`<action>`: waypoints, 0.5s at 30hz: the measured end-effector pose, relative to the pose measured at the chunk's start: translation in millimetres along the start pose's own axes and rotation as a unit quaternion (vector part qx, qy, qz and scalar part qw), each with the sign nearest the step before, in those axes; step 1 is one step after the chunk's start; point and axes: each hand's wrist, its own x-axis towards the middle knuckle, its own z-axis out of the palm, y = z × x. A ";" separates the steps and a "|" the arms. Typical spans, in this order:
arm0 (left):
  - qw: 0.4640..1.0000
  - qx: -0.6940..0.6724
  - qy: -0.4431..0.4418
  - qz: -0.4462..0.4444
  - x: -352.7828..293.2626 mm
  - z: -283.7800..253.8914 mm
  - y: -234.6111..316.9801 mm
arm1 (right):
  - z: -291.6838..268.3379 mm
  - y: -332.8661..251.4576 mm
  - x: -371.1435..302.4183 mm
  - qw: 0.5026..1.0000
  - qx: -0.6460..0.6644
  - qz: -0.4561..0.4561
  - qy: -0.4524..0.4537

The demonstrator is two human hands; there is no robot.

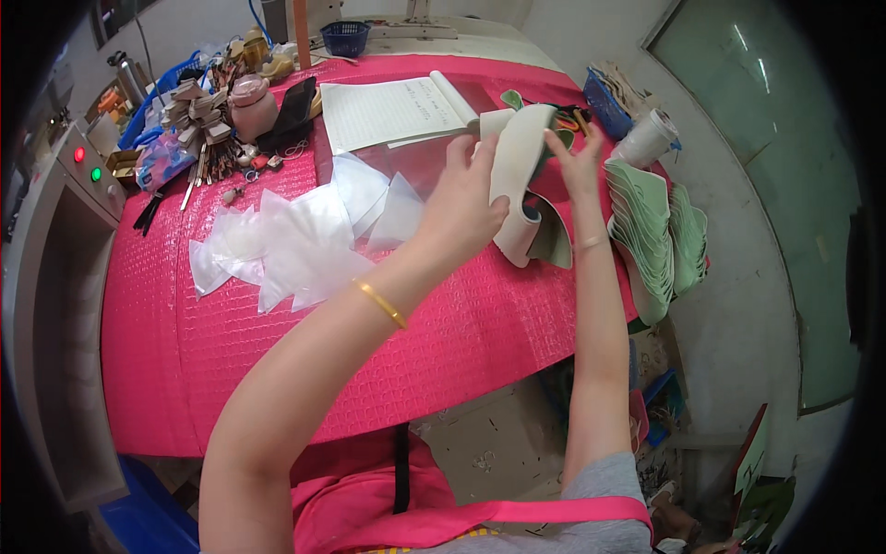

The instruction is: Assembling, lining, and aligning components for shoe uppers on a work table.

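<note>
A cream, curved sheet-like piece (pixel 519 157) stands raised over the right part of the pink table. Its kind is not clear; it could be a flexible cut panel. My left hand (pixel 469 196) grips its left edge, fingers above and thumb lower down. At its right edge is my right hand (pixel 579 168), thumb tip against the rim and the other fingers spread away. Below, a rolled cream and grey-green piece (pixel 535 235) lies curled on the table. Dark and green items behind the raised piece are partly hidden.
White translucent sheets (pixel 314 240) lie left of my hands, below an open notebook (pixel 392 111). Stacked pale green pieces (pixel 641 231) overhang the table's right edge, near a white spool (pixel 646 137) and blue basket (pixel 607 106). Tools and a pink jar (pixel 252 106) crowd the far left.
</note>
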 end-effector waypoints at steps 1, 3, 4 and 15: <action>0.999 -0.030 0.038 -0.012 1.0 1.2 -8.4 | 18.9 -27.5 2.1 0.993 0.081 0.071 -0.051; 0.995 -0.064 0.071 -0.017 7.5 2.4 -16.2 | 17.4 -37.7 -13.3 0.917 0.242 0.228 -0.220; 0.998 -0.017 0.066 0.005 10.5 -5.1 -15.3 | 17.7 -53.5 -22.7 0.947 0.141 0.167 -0.237; 0.949 0.299 0.050 0.082 -15.4 -41.4 -29.2 | 41.1 -61.3 -1.4 0.772 -0.287 -0.258 -0.505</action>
